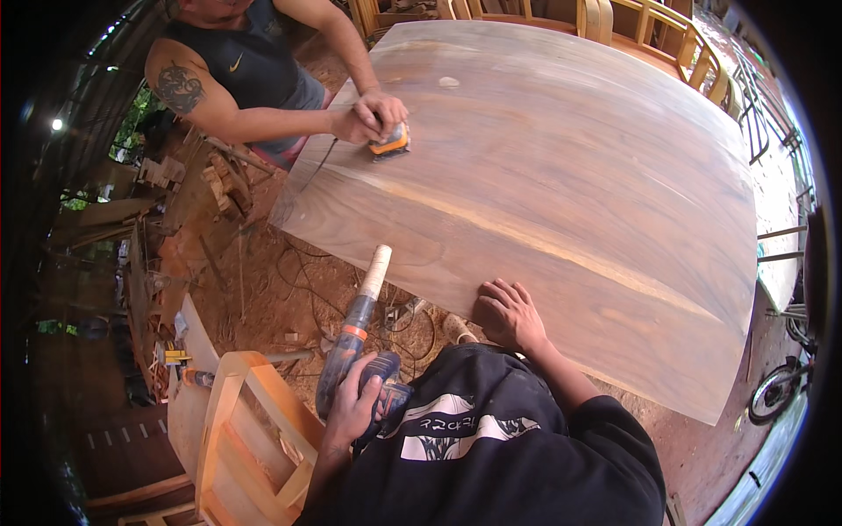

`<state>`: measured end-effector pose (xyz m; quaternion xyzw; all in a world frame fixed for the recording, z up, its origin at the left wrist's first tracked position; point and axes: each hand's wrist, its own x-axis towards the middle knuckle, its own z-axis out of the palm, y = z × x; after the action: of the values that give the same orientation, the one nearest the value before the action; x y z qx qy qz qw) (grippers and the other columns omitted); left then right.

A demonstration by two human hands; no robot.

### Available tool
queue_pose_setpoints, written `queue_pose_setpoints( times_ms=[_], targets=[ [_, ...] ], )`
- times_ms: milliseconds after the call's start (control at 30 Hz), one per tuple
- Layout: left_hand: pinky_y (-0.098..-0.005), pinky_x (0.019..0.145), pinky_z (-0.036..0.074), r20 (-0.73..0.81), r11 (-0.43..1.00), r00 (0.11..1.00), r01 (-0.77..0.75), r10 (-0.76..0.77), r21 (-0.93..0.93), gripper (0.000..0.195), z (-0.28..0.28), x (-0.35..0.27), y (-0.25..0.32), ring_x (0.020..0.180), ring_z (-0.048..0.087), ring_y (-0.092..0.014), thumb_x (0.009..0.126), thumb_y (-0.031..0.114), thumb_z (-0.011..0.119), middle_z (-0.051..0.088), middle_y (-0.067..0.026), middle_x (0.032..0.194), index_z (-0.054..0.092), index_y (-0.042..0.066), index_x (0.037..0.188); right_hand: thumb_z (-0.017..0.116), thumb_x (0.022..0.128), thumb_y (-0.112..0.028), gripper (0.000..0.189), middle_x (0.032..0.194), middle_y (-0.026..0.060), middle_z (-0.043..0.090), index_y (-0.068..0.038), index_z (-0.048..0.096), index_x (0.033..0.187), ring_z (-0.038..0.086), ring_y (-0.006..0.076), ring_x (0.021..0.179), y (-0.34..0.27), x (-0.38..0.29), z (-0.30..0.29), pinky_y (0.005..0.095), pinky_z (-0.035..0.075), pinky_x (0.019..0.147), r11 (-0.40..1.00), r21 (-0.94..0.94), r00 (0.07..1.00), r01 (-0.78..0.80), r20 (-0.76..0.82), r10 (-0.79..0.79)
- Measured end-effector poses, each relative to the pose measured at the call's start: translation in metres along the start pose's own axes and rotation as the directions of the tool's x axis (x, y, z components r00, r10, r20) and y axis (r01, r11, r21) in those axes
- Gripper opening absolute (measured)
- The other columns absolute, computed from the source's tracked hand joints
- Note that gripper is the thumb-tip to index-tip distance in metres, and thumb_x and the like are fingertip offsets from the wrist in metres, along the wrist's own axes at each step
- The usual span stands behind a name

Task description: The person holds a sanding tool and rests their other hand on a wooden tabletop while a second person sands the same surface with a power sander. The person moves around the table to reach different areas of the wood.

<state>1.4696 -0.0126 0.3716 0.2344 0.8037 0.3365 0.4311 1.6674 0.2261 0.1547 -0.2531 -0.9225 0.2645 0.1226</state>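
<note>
My left hand (pixel 358 398) grips the handle of a cordless blower (pixel 345 352), dark blue and black with an orange ring. A pale tube (pixel 377 269) on its nozzle points up toward the near left edge of a large wooden tabletop (pixel 526 177). My right hand (pixel 510 312) lies on that edge with its fingers over the wood, holding nothing. A lighter streak runs across the brown grain. At the far left, a co-worker's hands (pixel 375 118) press an orange and black electric sander (pixel 393 141) on the surface.
Lower left stands a wooden chair frame (pixel 230 421) beside a curved board and another power tool (pixel 196 377). Cords (pixel 309 283) lie over the sawdust-covered floor (pixel 263 296). More wooden furniture frames (pixel 658 33) stand beyond the tabletop. A motorcycle wheel (pixel 773 392) shows at right.
</note>
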Motion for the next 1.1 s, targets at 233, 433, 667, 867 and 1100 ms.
queue_pose_setpoints(
  times_ms=[233, 433, 667, 867, 1100],
  targets=[
    [-0.0254, 0.054, 0.048, 0.037, 0.997, 0.998, -0.058, 0.057, 0.042, 0.047, -0.002, 0.001, 0.004, 0.059, 0.056, -0.009, 0.102, 0.026, 0.054, 0.061, -0.0045, 0.078, 0.047, 0.004, 0.143, 0.079, 0.072, -0.046, 0.076, 0.154, 0.0062, 0.044, -0.015, 0.055, 0.138, 0.032, 0.0257, 0.148, -0.002, 0.001, 0.000, 0.0470, 0.021, 0.123, 1.000, 0.002, 1.000, -0.001, 0.010, 0.001],
    [-0.0271, 0.057, 0.048, 0.084, 0.990, 0.993, -0.095, 0.086, 0.105, 0.049, -0.004, 0.003, 0.007, 0.060, 0.057, -0.010, 0.101, 0.025, 0.056, 0.062, -0.0052, 0.077, 0.047, 0.002, 0.143, 0.079, 0.073, -0.044, 0.076, 0.155, 0.0054, 0.042, -0.015, 0.054, 0.139, 0.031, 0.0250, 0.148, -0.003, 0.002, 0.002, 0.0468, 0.021, 0.123, 1.000, -0.005, 1.000, -0.007, 0.024, 0.007],
    [-0.0327, 0.068, 0.051, 0.150, 0.971, 0.987, -0.090, 0.057, 0.223, 0.050, -0.004, 0.006, 0.017, 0.066, 0.061, -0.015, 0.099, 0.025, 0.057, 0.066, -0.0091, 0.078, 0.049, 0.001, 0.142, 0.078, 0.075, -0.041, 0.073, 0.156, 0.0047, 0.041, -0.016, 0.053, 0.139, 0.031, 0.0244, 0.148, -0.005, 0.003, -0.001, 0.0461, 0.020, 0.124, 0.999, -0.030, 0.998, -0.027, 0.064, 0.029],
    [-0.0400, 0.081, 0.052, 0.190, 0.884, 0.947, -0.312, 0.260, 0.347, 0.052, -0.003, 0.012, 0.017, 0.079, 0.069, -0.029, 0.098, 0.026, 0.057, 0.070, -0.0203, 0.094, 0.048, 0.000, 0.142, 0.076, 0.077, -0.045, 0.075, 0.157, 0.0049, 0.040, -0.016, 0.051, 0.142, 0.030, 0.0251, 0.149, -0.007, 0.002, -0.001, 0.0472, 0.020, 0.124, 0.999, -0.027, 0.996, -0.032, 0.083, 0.034],
    [-0.0444, 0.101, 0.046, 0.208, 0.962, 0.978, -0.051, -0.006, 0.270, 0.053, -0.006, 0.010, 0.016, 0.116, 0.063, -0.043, 0.098, 0.028, 0.057, 0.065, -0.0295, 0.121, 0.048, 0.000, 0.142, 0.064, 0.088, -0.054, 0.075, 0.162, 0.0063, 0.033, -0.019, 0.043, 0.151, 0.024, 0.0287, 0.152, -0.008, 0.028, 0.011, 0.0530, 0.018, 0.123, 0.994, -0.112, 0.999, -0.009, 0.044, 0.014]
  ],
)
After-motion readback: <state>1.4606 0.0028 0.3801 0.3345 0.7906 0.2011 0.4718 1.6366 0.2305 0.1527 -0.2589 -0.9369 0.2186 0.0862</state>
